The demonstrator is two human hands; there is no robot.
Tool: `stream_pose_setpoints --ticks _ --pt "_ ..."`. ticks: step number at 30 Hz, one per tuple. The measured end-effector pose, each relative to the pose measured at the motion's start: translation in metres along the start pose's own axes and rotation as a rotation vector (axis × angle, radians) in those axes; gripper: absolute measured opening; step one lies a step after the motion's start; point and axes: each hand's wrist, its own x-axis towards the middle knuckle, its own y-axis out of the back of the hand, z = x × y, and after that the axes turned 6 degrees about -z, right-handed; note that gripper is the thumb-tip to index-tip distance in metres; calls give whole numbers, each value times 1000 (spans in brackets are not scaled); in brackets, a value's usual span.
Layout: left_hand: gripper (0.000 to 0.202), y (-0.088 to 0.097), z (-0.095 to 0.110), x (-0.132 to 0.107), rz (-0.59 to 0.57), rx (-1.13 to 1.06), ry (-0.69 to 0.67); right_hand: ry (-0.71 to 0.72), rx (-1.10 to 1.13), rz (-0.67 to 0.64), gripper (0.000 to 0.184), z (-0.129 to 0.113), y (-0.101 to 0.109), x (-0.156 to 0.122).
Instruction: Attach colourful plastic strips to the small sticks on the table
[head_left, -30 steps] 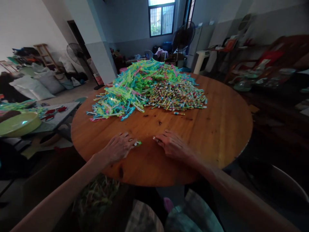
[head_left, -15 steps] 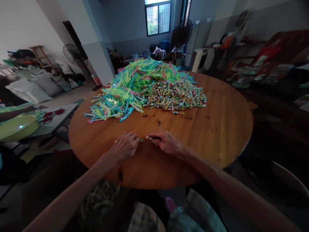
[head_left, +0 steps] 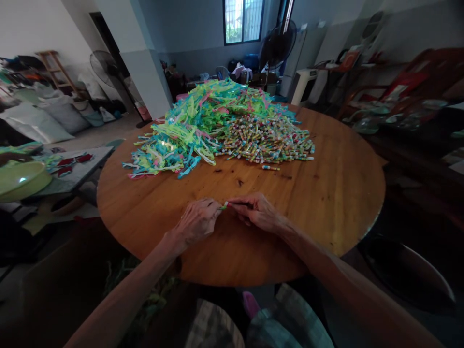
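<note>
round wooden table [head_left: 326,193]: left hand [head_left: 197,222], right hand [head_left: 259,212] grips pinched together on small tube [head_left: 225,206]; labels unreadable.

Round wooden table [head_left: 326,193], heap of green, blue and pink plastic strips [head_left: 192,130], pile of small multicoloured tubes [head_left: 268,142], one stray tube [head_left: 270,167] just beside it, two standing fans [head_left: 277,46], barred window [head_left: 242,20], green basin [head_left: 20,179], filled sacks [head_left: 54,118].

Wearing nothing on either forearm: left hand [head_left: 197,222] and right hand [head_left: 257,212] both bare, no rings, watch or sleeves showing. Sitting in checked fabric, pale with grey-green lines, covering the lap at the lower edge.
</note>
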Motion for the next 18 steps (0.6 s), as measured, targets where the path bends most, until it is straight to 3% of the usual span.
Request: stream_pose_setpoints --ticks 6,13,18 --pt "27 -4 -6 2 11 -33 -83 56 -54 42 38 -3 -2 -1" --pt "26 7 -13 4 -15 -86 -184 116 -200 8 28 -1 2 -5" --pt "27 12 -13 -2 114 -59 -308 86 -256 5 27 -7 -5 -10"
